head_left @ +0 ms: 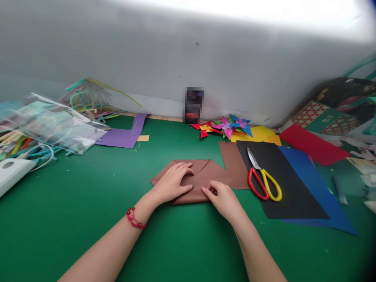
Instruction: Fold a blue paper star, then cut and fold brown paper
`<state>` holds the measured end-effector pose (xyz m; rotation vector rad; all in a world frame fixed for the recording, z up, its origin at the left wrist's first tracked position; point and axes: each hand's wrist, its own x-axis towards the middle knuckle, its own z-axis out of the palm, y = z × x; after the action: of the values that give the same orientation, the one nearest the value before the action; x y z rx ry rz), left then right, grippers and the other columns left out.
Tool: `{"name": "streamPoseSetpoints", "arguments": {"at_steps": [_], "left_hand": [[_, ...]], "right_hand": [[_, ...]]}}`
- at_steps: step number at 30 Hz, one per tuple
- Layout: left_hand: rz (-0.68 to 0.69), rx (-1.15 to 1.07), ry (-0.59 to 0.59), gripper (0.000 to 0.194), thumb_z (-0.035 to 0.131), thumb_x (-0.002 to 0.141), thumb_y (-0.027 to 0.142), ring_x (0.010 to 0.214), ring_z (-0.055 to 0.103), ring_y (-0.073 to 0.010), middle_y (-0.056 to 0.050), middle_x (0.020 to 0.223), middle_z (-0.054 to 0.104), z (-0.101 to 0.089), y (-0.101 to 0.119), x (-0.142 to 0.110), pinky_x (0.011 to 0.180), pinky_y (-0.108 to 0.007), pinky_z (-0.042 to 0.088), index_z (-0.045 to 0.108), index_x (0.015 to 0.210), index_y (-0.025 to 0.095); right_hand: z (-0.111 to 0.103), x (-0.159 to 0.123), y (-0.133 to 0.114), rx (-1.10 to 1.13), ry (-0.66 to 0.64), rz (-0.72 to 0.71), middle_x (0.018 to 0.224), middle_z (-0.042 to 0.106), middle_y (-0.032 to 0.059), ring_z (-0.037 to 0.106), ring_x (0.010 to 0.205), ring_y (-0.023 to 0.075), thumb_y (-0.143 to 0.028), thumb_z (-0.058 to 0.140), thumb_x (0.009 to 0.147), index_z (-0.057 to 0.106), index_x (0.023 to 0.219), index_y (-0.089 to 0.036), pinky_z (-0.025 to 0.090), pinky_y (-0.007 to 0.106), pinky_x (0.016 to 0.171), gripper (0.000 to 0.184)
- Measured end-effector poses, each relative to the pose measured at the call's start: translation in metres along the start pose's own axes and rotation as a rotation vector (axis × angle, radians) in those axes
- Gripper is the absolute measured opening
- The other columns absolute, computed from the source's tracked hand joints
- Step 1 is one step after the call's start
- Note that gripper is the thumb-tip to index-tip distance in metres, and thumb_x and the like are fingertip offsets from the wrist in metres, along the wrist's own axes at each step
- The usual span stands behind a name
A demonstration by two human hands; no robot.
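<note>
A folded sheet of brown paper [202, 176] lies on the green table, its far corners turned in and its near edge folded up. Across its left part rests my left hand [173, 182], palm down with the fingers spread and a red bead bracelet on the wrist. My right hand [221, 196] is at the near right edge, fingers curled and thumb and fingertips closed on the paper's fold. Right of it, scissors [258, 172] with one red and one yellow handle lie partly spread on black paper [288, 184].
Blue paper [331, 211], a red sheet [314, 144] and another brown sheet [233, 160] lie at right. Folded paper stars [226, 127] sit by the wall near a blurred dark object [194, 105]. Purple paper [120, 137], a clear plastic bag [64, 125] and a white device [13, 172] are left.
</note>
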<state>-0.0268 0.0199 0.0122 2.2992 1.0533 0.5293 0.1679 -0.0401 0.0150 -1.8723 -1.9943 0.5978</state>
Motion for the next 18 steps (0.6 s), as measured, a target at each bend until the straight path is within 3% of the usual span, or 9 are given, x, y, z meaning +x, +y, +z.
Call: {"name": "streamPoseSetpoints", "arguments": {"at_steps": [10, 18], "left_hand": [[0.003, -0.013, -0.002, 0.031, 0.060, 0.072, 0.027, 0.121, 0.034, -0.0217, -0.003, 0.130, 0.042, 0.0003, -0.0005, -0.0001, 0.099, -0.038, 0.030, 0.051, 0.102, 0.025], [0.002, -0.012, 0.003, 0.016, 0.061, 0.071, 0.025, 0.122, 0.032, -0.0210, -0.003, 0.133, 0.038, 0.0032, -0.0019, 0.0008, 0.098, -0.038, 0.030, 0.052, 0.083, 0.022]], "right_hand": [[0.0005, 0.0006, -0.0003, 0.004, -0.001, 0.003, 0.063, 0.059, 0.0002, 0.051, 0.059, 0.0138, -0.034, 0.045, 0.081, 0.048, 0.060, -0.020, 0.030, 0.023, 0.051, 0.026], [0.0019, 0.0002, 0.0005, -0.012, 0.012, -0.003, 0.062, 0.057, -0.0010, 0.050, 0.058, 0.0125, -0.035, 0.045, 0.081, 0.048, 0.059, -0.020, 0.029, 0.022, 0.051, 0.027]]}}
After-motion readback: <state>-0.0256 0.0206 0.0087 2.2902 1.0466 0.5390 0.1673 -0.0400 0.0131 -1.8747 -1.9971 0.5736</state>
